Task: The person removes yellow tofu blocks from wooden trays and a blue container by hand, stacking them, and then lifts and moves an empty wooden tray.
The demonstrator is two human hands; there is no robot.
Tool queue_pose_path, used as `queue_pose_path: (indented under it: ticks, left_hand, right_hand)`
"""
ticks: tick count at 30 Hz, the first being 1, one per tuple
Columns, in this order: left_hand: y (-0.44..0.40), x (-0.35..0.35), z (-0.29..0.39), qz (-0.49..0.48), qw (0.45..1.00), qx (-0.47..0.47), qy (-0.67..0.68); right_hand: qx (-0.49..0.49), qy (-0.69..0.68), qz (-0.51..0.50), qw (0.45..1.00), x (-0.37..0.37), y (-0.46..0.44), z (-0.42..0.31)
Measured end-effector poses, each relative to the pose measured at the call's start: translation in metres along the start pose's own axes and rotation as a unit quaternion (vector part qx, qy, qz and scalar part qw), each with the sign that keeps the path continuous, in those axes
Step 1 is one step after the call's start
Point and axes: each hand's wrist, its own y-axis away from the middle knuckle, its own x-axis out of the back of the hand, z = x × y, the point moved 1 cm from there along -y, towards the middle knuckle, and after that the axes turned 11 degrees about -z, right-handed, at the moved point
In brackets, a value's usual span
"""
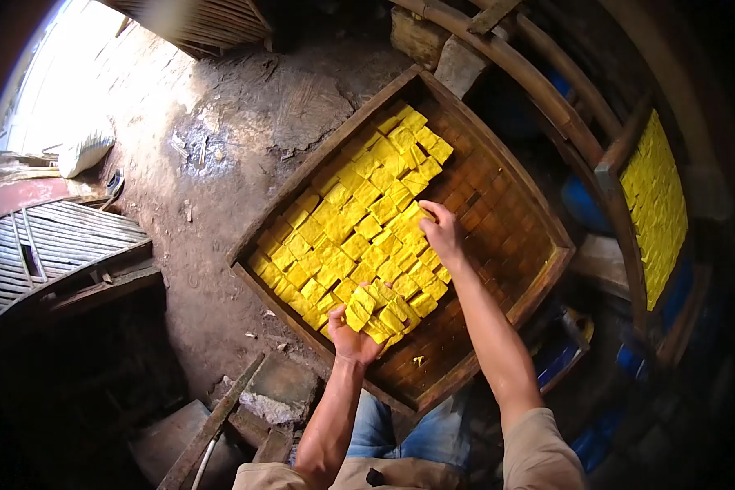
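Note:
A wooden-framed tray with a woven bottom (506, 216) lies in front of me, much of it covered by rows of square yellow tofu pieces (318, 245). My left hand (354, 339) is palm up over the near side of the tray, its fingers mostly hidden under a small pile of tofu pieces (377, 313). Farther out, my right hand (443, 232) has thumb and fingers closed at a tofu piece (415, 219) along the right border of the rows. Whether that piece is lifted off the others, I cannot tell.
At the right, another framed tray (655, 212) with a yellow layer stands tilted beside bamboo poles (531, 77). A slatted bamboo rack (61, 249) is at the left. Stone blocks (279, 394) and a wooden stick (212, 425) lie near my left arm.

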Motion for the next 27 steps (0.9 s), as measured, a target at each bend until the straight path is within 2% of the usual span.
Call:
queue_pose_path:
  ticks: [2,5,7,8,9,10,12,14,15,16,18,20,22,23,24,25,27]
  left_hand:
    - [-0.001,0.0,0.0,0.02,1.0,0.004,-0.019]
    - [0.005,-0.006,0.0,0.016,1.0,0.004,-0.017]
    - [0.009,0.009,-0.003,0.044,0.998,-0.007,-0.042]
    - [0.011,0.008,-0.005,0.054,0.995,-0.017,-0.078]
    - [0.016,0.009,-0.005,0.057,0.994,-0.014,-0.091]
    - [0.02,0.01,-0.006,0.059,0.993,-0.009,-0.103]
    - [0.029,0.002,-0.01,0.019,0.99,0.03,-0.135]
    - [0.038,0.015,-0.013,0.016,0.992,0.051,-0.117]
    - [0.04,0.019,-0.029,0.007,0.991,0.073,-0.113]
    - [0.043,0.022,-0.046,-0.001,0.99,0.095,-0.109]
    - [0.049,0.015,-0.043,0.019,0.989,0.087,-0.115]
    - [0.051,0.017,-0.06,-0.02,0.984,0.121,-0.132]
    - [0.052,0.01,-0.085,-0.049,0.977,0.145,-0.151]
    - [0.053,0.01,-0.098,-0.035,0.974,0.158,-0.159]
    - [0.053,0.012,-0.11,-0.022,0.971,0.17,-0.167]
    - [0.054,0.014,-0.124,-0.009,0.968,0.182,-0.174]
    - [0.058,0.016,-0.154,0.044,0.966,0.172,-0.188]
  right_hand:
    - [-0.081,0.235,-0.007,0.968,-0.007,0.003,-0.025]
    - [-0.121,0.23,-0.077,0.963,-0.025,0.002,-0.018]
    - [-0.078,0.187,-0.057,0.978,-0.036,0.01,-0.018]
    - [-0.016,0.196,-0.007,0.98,-0.038,0.008,-0.015]
    - [-0.006,0.192,0.032,0.981,-0.038,0.011,-0.026]
    - [0.074,0.163,0.086,0.98,-0.037,0.008,-0.024]
    - [0.103,0.149,0.061,0.982,-0.032,0.002,-0.023]
    - [0.045,0.116,-0.032,0.992,-0.033,-0.016,-0.005]
    - [0.022,0.067,-0.087,0.994,-0.001,-0.003,-0.013]
    - [-0.006,-0.077,-0.1,0.992,0.017,0.011,-0.004]
    - [-0.034,-0.351,-0.135,0.926,0.026,0.012,-0.006]
    - [0.0,-0.461,-0.105,0.881,0.048,0.06,0.0]
    - [0.101,-0.619,-0.058,0.777,0.072,0.143,0.012]
    - [0.14,-0.699,-0.04,0.701,0.085,0.188,0.028]
    - [0.19,-0.728,0.004,0.658,0.096,0.237,0.049]
    - [0.202,-0.711,0.07,0.67,0.11,0.286,0.067]
    - [0.157,-0.736,0.167,0.637,0.134,0.372,0.107]
